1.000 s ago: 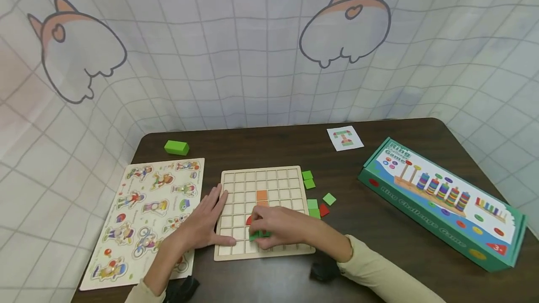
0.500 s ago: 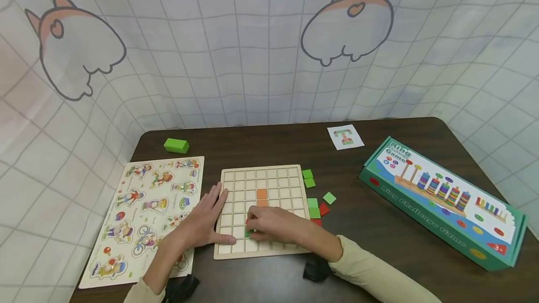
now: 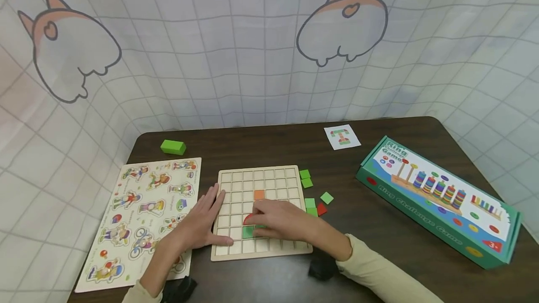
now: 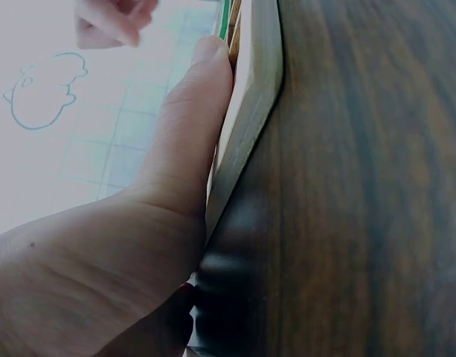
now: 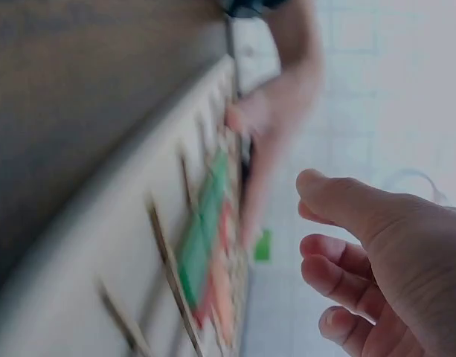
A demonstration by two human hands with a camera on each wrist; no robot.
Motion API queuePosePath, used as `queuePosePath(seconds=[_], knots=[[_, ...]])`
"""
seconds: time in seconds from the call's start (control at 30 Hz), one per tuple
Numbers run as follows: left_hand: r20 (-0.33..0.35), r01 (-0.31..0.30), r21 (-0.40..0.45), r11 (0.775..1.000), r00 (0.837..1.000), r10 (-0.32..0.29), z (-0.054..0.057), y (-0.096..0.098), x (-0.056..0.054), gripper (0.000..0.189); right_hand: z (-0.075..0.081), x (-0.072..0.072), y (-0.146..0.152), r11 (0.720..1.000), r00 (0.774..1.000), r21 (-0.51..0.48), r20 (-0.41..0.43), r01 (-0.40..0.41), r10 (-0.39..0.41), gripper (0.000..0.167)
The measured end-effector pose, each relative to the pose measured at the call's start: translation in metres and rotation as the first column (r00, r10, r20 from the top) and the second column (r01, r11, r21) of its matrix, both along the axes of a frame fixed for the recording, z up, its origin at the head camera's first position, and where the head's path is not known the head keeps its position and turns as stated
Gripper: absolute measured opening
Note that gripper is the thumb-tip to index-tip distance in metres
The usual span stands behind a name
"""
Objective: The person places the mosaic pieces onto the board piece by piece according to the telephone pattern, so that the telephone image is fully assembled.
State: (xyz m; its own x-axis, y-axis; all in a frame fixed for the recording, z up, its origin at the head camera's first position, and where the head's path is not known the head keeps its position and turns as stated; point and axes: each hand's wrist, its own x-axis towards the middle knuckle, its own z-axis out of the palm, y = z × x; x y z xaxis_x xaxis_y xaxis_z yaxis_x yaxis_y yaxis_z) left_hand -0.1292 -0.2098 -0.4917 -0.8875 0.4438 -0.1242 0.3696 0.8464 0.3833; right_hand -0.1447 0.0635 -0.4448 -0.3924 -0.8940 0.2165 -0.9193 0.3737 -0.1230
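My left hand (image 3: 198, 222) rests on the left edge of a wooden grid board (image 3: 236, 186), thumb stretched along its lower left part. In the left wrist view the thumb (image 4: 190, 119) lies against the board's side. My right hand (image 3: 282, 219) hovers over the lower middle of the board. In the right wrist view its fingers (image 5: 347, 201) are loosely bent, apart from the board, with nothing between them. Green tiles (image 5: 201, 238) lie in the grid below it. In the head view a green tile (image 3: 248, 232), a red piece (image 3: 248, 219) and an orange tile (image 3: 258, 194) show; the hand hides others.
Loose green tiles (image 3: 310, 203) and a red piece (image 3: 322, 209) lie right of the board. A pattern card (image 3: 342, 137) lies behind, a ring game box (image 3: 438, 200) to the right. A picture puzzle board (image 3: 139, 223) and a green block (image 3: 173, 147) are at the left.
My right hand has worked at the green tiles in the lower grid, moved left, then come up off them, uncovering a green tile. The left hand has stayed on the board's edge.
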Motion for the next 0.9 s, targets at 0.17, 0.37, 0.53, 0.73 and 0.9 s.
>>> queuePosePath(seconds=[0.17, 0.37, 0.53, 0.73, 0.9], knots=[[-0.006, 0.006, 0.007, 1.000, 1.000, -0.006, -0.001, -0.001, 0.000, 0.126, 0.008, -0.020, 0.040, 0.988, 0.991, -0.083, 0.025, 0.132, -0.130, 0.021], [-0.016, 0.006, 0.007, 1.000, 1.000, -0.006, 0.001, -0.001, 0.000, 0.126, 0.014, -0.041, 0.093, 0.942, 0.940, -0.092, 0.146, 0.324, -0.309, 0.028], [-0.020, 0.010, 0.002, 1.000, 1.000, -0.010, 0.002, 0.000, 0.000, 0.126, 0.008, -0.053, 0.128, 0.906, 0.893, -0.092, 0.238, 0.412, -0.382, 0.029], [-0.019, 0.008, 0.000, 1.000, 1.000, -0.008, 0.002, -0.001, 0.000, 0.125, -0.004, -0.069, 0.148, 0.894, 0.852, -0.104, 0.368, 0.436, -0.373, 0.032], [-0.018, 0.008, -0.005, 1.000, 1.000, -0.008, 0.001, -0.001, 0.000, 0.125, -0.014, -0.076, 0.145, 0.908, 0.858, -0.106, 0.388, 0.405, -0.337, 0.031]])
